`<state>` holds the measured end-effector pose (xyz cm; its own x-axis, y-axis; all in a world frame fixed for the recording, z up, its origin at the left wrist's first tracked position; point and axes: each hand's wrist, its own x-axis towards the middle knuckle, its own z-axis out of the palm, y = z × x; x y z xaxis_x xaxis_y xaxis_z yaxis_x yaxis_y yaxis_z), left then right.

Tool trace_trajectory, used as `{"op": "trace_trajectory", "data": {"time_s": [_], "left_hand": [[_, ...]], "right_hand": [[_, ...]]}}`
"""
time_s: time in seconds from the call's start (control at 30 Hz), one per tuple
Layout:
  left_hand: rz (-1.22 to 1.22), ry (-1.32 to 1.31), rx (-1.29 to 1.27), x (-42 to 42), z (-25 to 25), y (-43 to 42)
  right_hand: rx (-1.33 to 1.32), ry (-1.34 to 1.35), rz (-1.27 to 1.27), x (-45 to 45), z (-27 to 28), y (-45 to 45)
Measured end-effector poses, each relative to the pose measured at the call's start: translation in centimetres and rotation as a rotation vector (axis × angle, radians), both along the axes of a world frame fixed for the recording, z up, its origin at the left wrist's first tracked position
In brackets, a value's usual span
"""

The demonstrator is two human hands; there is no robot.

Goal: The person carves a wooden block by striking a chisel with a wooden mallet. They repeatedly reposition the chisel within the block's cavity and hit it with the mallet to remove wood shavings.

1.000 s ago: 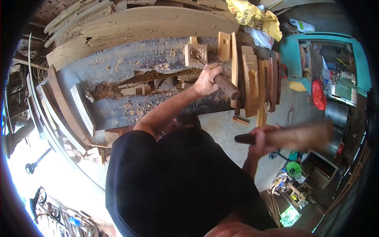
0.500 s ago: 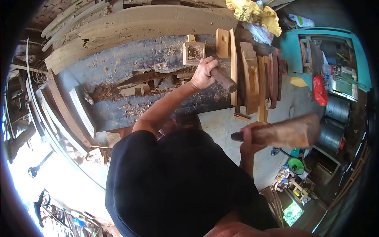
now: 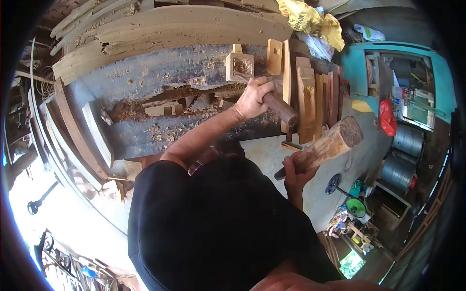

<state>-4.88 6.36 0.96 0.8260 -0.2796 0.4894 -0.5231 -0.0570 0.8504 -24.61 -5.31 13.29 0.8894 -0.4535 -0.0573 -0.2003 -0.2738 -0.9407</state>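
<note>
My left hand point(image 3: 256, 99) is closed around a chisel point(image 3: 281, 110), whose thick wooden handle sticks out toward the lower right. The chisel's working end is mostly hidden by the hand, beside a pale square wooden block point(image 3: 236, 76) with a hollow cut into its top. Shavings show inside that hollow. Lower right, my right hand point(image 3: 298, 175) grips a heavy wooden mallet point(image 3: 332, 141) near its dark handle end. The mallet's broad, rough head points up and right, apart from the chisel handle.
A dark, worn workbench point(image 3: 145, 77) with a long broken gap carries chips and scraps. Several wooden boards point(image 3: 306, 97) stand at its right end, beside an upright pale piece point(image 3: 274, 57). A yellow bag point(image 3: 310, 19) lies behind. A turquoise cabinet point(image 3: 357, 68) and a green fan point(image 3: 356, 207) are at right.
The mallet has swung from nearly level at the right to a tilted position closer to the chisel handle. My left hand keeps its grip, and the view has shifted slightly.
</note>
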Motion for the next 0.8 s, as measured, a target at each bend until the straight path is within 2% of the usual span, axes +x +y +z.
{"op": "trace_trajectory", "data": {"time_s": [0.2, 0.27, 0.3, 0.33, 0.4, 0.47, 0.53, 0.63, 0.67, 0.73, 0.8], "left_hand": [[0.019, 0.021, 0.011, 0.2, -2.2, 0.7], [0.037, 0.009, -0.027, 0.3, -2.8, 0.7], [0.039, 0.014, -0.025, 0.3, -2.9, 0.9], [0.017, 0.01, -0.018, 0.4, -2.9, 1.1], [-0.014, -0.002, -0.017, 0.5, -2.8, 1.1], [-0.033, -0.033, 0.001, 1.0, -2.5, 0.9], [-0.04, -0.017, 0.012, 2.0, -2.6, 0.3], [-0.149, 0.148, -0.086, 3.7, -1.0, -0.3], [-0.194, 0.242, -0.144, 5.0, -0.9, -0.3], [-0.11, 0.556, -0.212, 9.6, -1.7, -0.6], [0.088, 0.663, -0.384, 12.3, 0.6, 1.3]], "right_hand": [[-0.048, -0.023, 0.021, 1.1, 1.0, -0.4], [-1.028, -0.089, 0.621, 1.7, 3.7, -2.3], [-0.831, -0.048, 0.739, 2.2, 5.3, -1.9], [-0.409, -0.129, 0.373, 0.6, 1.3, -1.3], [-1.007, -0.316, 0.507, 0.6, -6.8, -3.7], [-0.589, 0.084, 0.156, 1.0, -7.3, -1.4], [-0.599, 0.033, 0.099, 1.9, -5.3, -0.2], [-0.203, 0.188, 0.022, 2.6, -4.0, -0.4], [-0.206, 0.181, 0.013, 2.7, -4.4, -0.7], [-0.131, 0.168, 0.0, 2.8, -4.6, -0.5], [-0.119, 0.172, -0.01, 2.2, -4.4, -0.2]]}}
